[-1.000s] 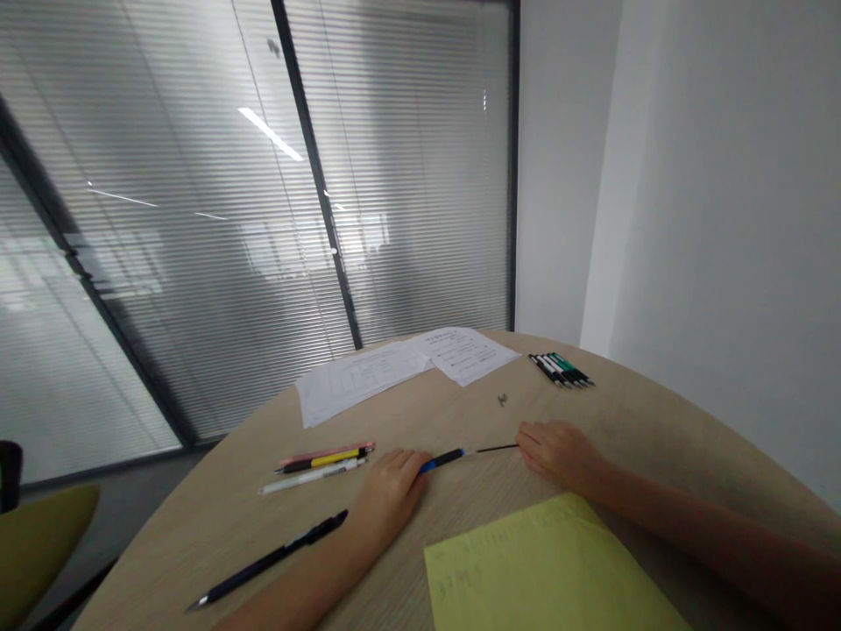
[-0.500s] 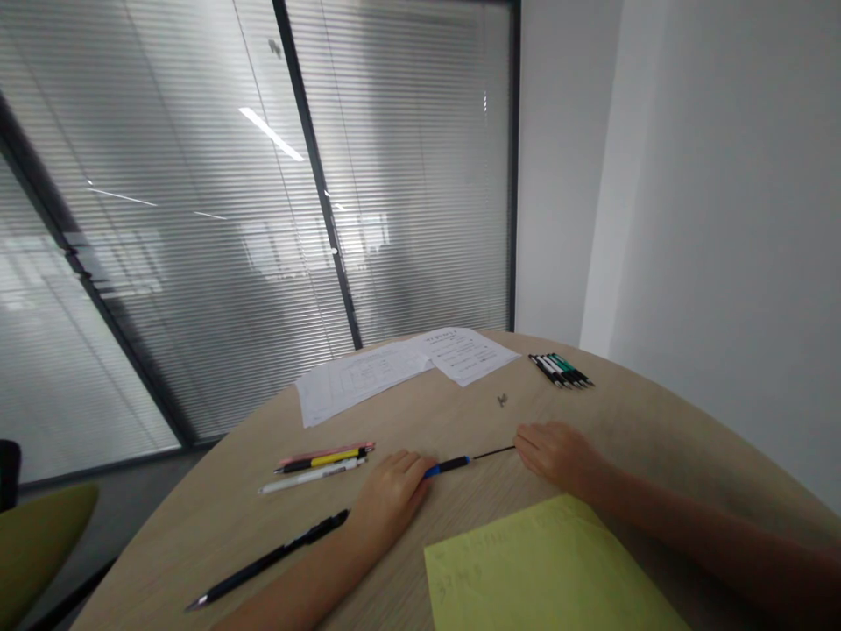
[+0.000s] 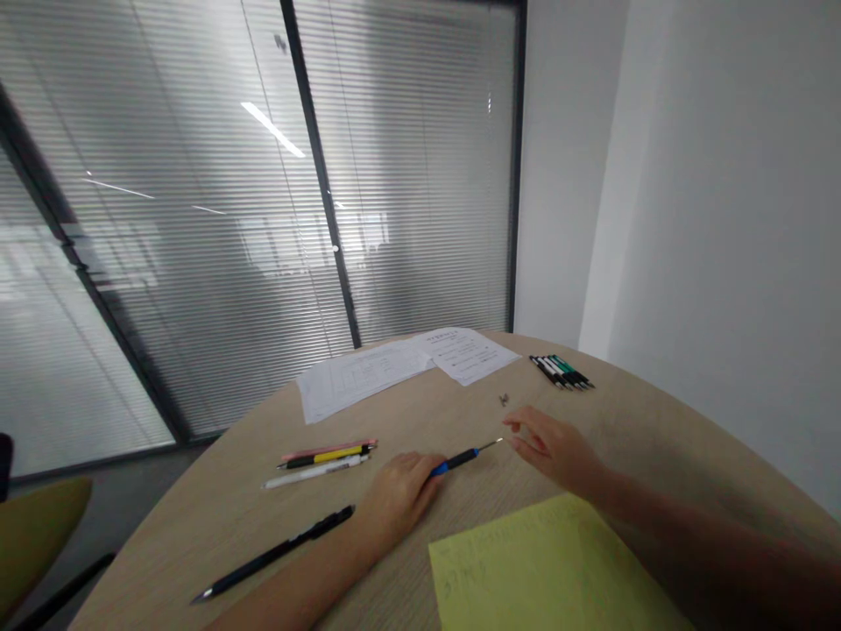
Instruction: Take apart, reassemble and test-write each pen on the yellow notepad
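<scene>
Near the middle of the frame, the left hand (image 3: 400,486) rests on the round wooden table (image 3: 216,517) with its fingers curled around the blue grip end of a pen (image 3: 463,457), which sticks out to the right from between the fingertips. The pen's thin tip points toward the right hand (image 3: 552,447), which hovers just beside it with the fingers (image 3: 519,422) loosely parted and holding nothing; the tip sits just at those fingertips, and whether they touch cannot be told. Lower left, a black pen (image 3: 276,554) lies alone on the table. Left of centre lies a small bundle of pens (image 3: 325,457), pink, yellow and white. A yellow sheet (image 3: 545,574) fills the lower right. Farther back are white papers (image 3: 400,368), a row of green and black pens (image 3: 561,371), and a tiny metal piece (image 3: 504,400).
</scene>
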